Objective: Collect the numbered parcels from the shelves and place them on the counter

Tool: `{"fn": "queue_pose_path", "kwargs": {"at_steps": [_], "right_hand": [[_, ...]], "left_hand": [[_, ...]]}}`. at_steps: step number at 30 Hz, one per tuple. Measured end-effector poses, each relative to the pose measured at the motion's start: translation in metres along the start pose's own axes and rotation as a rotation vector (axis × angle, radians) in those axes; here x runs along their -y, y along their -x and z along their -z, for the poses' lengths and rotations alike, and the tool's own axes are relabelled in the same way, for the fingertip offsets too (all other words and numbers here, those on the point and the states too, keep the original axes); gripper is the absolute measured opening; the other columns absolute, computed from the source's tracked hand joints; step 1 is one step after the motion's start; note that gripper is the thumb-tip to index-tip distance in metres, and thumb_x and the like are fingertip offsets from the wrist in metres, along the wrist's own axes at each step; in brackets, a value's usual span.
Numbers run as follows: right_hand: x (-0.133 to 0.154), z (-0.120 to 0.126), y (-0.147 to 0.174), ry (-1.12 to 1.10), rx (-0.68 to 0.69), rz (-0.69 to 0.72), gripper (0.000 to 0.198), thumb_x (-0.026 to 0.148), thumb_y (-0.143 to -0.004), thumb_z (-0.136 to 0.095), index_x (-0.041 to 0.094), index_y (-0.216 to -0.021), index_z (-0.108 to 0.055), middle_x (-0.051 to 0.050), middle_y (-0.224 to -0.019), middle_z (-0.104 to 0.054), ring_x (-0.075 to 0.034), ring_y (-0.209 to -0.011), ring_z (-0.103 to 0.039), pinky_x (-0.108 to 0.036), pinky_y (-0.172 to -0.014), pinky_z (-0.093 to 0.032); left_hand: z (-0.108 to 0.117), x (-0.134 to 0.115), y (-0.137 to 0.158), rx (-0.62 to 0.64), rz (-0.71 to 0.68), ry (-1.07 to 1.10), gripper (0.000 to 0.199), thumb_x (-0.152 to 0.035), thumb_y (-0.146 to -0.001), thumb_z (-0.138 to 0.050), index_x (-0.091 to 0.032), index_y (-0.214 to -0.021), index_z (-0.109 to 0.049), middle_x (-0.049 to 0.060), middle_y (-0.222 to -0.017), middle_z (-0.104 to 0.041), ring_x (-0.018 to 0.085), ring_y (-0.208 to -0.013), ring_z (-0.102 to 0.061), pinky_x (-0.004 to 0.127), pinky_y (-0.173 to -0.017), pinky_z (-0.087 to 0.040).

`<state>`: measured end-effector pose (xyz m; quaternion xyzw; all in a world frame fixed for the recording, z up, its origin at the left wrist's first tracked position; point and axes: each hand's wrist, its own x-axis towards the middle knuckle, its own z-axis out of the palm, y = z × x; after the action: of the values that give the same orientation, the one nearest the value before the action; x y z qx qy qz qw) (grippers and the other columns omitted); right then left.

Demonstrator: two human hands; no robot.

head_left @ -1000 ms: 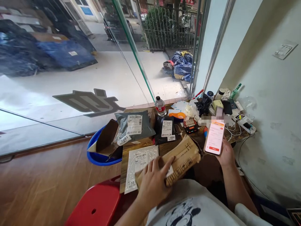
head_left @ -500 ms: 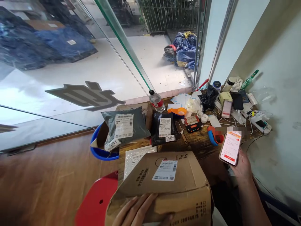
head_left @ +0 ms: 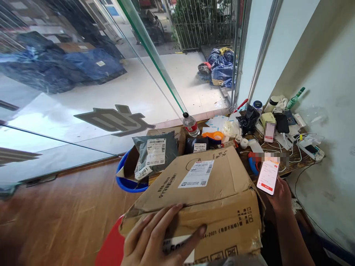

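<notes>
A large cardboard box (head_left: 227, 170) with a white shipping label (head_left: 196, 173) on top fills the lower middle of the view. My left hand (head_left: 155, 236) grips its near edge, fingers on the top and thumb along the front side. On that front side, another label is partly covered by the hand. At the right, my right hand (head_left: 280, 195) holds a smartphone (head_left: 267, 176) with its lit screen facing up. Beyond the box lie a grey parcel bag (head_left: 141, 147) marked 5001 and a dark parcel bag (head_left: 190, 144), mostly hidden by the box.
On the wooden table stand a water bottle (head_left: 191, 125), an orange tape dispenser (head_left: 213, 135), a black plastic bag (head_left: 247, 120) and a power strip (head_left: 312, 147) with cables. A blue bin (head_left: 126, 184) and a red stool (head_left: 112, 240) are left. A glass wall (head_left: 155, 62) borders the table.
The box has shifted up and away from me, now covering the white parcel, the knife and most of the dark parcel. More of my left hand shows. The phone has moved slightly left.
</notes>
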<state>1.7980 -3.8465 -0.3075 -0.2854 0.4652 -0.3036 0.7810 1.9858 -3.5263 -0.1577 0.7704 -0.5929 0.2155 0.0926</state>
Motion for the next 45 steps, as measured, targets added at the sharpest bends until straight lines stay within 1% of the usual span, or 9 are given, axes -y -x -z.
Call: {"fn": "queue_pose_path", "kwargs": {"at_steps": [4,8,13,17,24,30,35,39,45], "right_hand": [[0.008,0.013,-0.007,0.016,-0.056,0.051,0.038,0.055,-0.072,-0.073,0.031,-0.101,-0.072,-0.007,-0.1,-0.081,-0.03,-0.089,-0.074,-0.043,-0.07,-0.06],[0.022,0.019,-0.01,-0.052,-0.148,0.059,0.041,0.048,-0.071,-0.074,0.03,-0.107,-0.073,-0.003,-0.093,-0.081,-0.026,-0.081,-0.073,-0.038,-0.066,-0.058],[0.028,0.016,-0.006,-0.063,-0.113,0.09,0.048,0.047,-0.073,-0.071,0.03,-0.117,-0.071,-0.003,-0.105,-0.08,-0.027,-0.088,-0.075,-0.042,-0.071,-0.059],[0.02,0.008,-0.003,-0.073,-0.038,0.043,0.047,0.048,-0.074,-0.071,0.03,-0.118,-0.072,-0.003,-0.105,-0.08,-0.027,-0.091,-0.075,-0.044,-0.078,-0.059],[-0.013,-0.007,0.0,-0.088,0.157,-0.095,0.041,0.046,-0.074,-0.076,0.027,-0.111,-0.073,-0.002,-0.105,-0.081,-0.026,-0.097,-0.075,-0.041,-0.085,-0.06],[-0.04,-0.025,0.016,-0.066,0.354,-0.215,0.042,0.043,-0.074,-0.077,0.026,-0.112,-0.072,-0.006,-0.119,-0.079,-0.031,-0.113,-0.071,-0.048,-0.1,-0.054],[-0.048,-0.038,0.035,-0.031,0.412,-0.268,0.043,0.043,-0.073,-0.077,0.027,-0.112,-0.073,-0.005,-0.118,-0.079,-0.03,-0.111,-0.072,-0.045,-0.098,-0.055],[-0.051,-0.042,0.04,-0.035,0.395,-0.267,0.04,0.04,-0.073,-0.077,0.028,-0.111,-0.073,-0.003,-0.118,-0.079,-0.028,-0.111,-0.072,-0.043,-0.096,-0.056],[-0.05,-0.042,0.04,-0.023,0.391,-0.231,0.043,0.036,-0.068,-0.079,0.028,-0.11,-0.072,-0.003,-0.114,-0.079,-0.028,-0.111,-0.071,-0.044,-0.1,-0.055]], "left_hand": [[-0.039,0.001,-0.007,-0.164,-0.004,-0.124,0.071,-0.025,-0.084,-0.067,-0.054,-0.146,-0.047,0.01,-0.129,-0.061,0.028,-0.107,-0.065,0.044,-0.095,-0.041],[-0.095,-0.008,0.007,-0.092,-0.044,-0.237,0.075,-0.022,-0.089,-0.068,-0.05,-0.152,-0.04,0.013,-0.123,-0.066,0.027,-0.109,-0.068,0.043,-0.097,-0.04],[-0.168,-0.07,0.061,0.043,0.203,-0.173,0.062,-0.011,-0.089,-0.07,-0.06,-0.127,-0.062,0.002,-0.123,-0.073,0.023,-0.111,-0.07,0.046,-0.096,-0.046],[-0.201,-0.106,0.102,0.154,0.342,0.001,0.052,-0.007,-0.092,-0.064,-0.055,-0.11,-0.074,0.002,-0.11,-0.078,0.022,-0.102,-0.074,0.047,-0.09,-0.054],[-0.218,-0.098,0.112,0.072,0.379,0.129,0.035,-0.005,-0.085,-0.069,-0.037,-0.094,-0.081,0.005,-0.105,-0.076,0.024,-0.101,-0.07,0.046,-0.101,-0.053],[-0.206,-0.087,0.086,0.114,0.396,0.382,0.008,-0.023,-0.084,-0.07,-0.027,-0.087,-0.077,0.009,-0.103,-0.071,0.028,-0.099,-0.064,0.045,-0.088,-0.052],[-0.192,-0.073,0.07,0.127,0.509,0.584,0.019,-0.024,-0.098,-0.05,-0.023,-0.108,-0.066,0.006,-0.1,-0.07,0.019,-0.094,-0.068,0.031,-0.081,-0.057],[-0.196,-0.069,0.065,0.17,0.607,0.567,0.04,-0.028,-0.097,-0.052,-0.019,-0.136,-0.054,0.011,-0.113,-0.067,0.024,-0.103,-0.068,0.037,-0.087,-0.059],[-0.199,-0.068,0.044,0.455,0.645,0.413,0.061,-0.026,-0.093,-0.059,-0.017,-0.152,-0.047,0.016,-0.119,-0.064,0.033,-0.114,-0.062,0.047,-0.1,-0.054]]}}
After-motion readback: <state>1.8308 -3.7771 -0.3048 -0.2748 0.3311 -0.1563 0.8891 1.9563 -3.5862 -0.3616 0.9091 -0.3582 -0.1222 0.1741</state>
